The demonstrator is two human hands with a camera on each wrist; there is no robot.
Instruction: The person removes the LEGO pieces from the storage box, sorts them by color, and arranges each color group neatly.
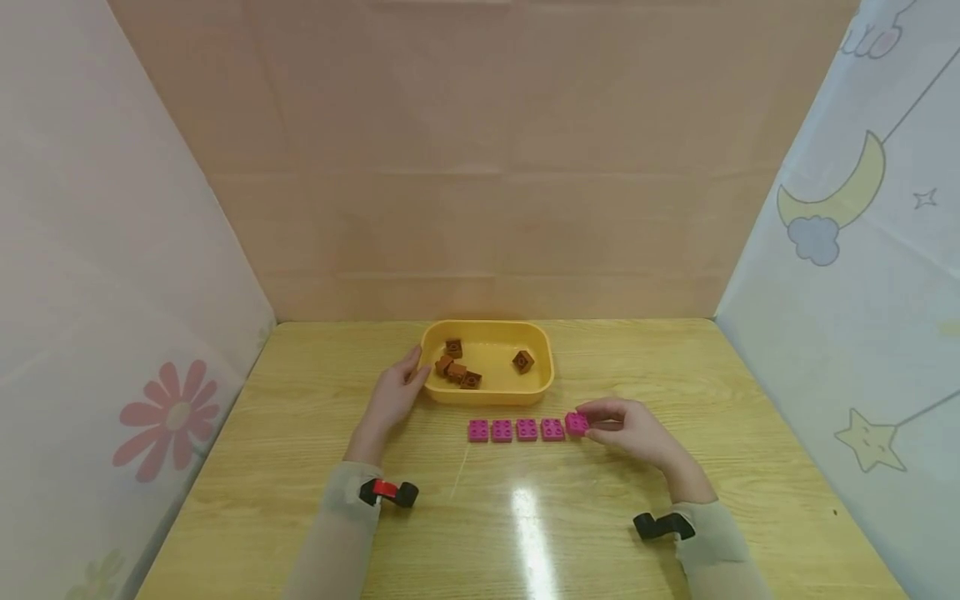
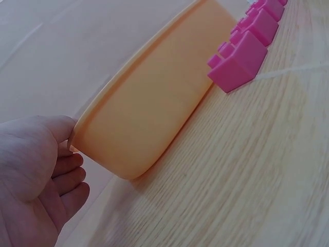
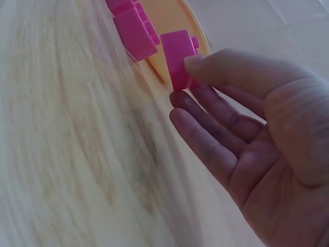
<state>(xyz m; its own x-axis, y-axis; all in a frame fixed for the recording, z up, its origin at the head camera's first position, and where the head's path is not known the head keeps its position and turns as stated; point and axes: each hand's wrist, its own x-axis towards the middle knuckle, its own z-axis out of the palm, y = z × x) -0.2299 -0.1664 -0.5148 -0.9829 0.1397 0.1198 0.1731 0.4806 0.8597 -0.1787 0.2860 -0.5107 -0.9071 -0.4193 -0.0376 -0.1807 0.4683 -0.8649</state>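
My right hand (image 1: 633, 429) pinches a pink toy brick (image 1: 577, 423) between thumb and fingers. In the right wrist view that brick (image 3: 179, 59) is held just above the table, a small gap from the end brick (image 3: 134, 33) of the row. Several more pink bricks (image 1: 527, 430) stand side by side, studs up, in a straight line. At the left end of a yellow plastic bin (image 1: 491, 398), my left hand (image 1: 393, 392) grips the rim. The left wrist view has the thumb at the rim, the other fingers curled beneath it. Several brown bricks (image 1: 522, 361) lie loose inside the bin, mostly towards its left.
The wooden table (image 1: 300, 400) ends at a plain tan backdrop (image 1: 480, 208). A patterned white sheet (image 1: 847, 333) hangs along the right side and another sheet (image 1: 112, 292) along the left. Black straps with small mounts sit on both wrists.
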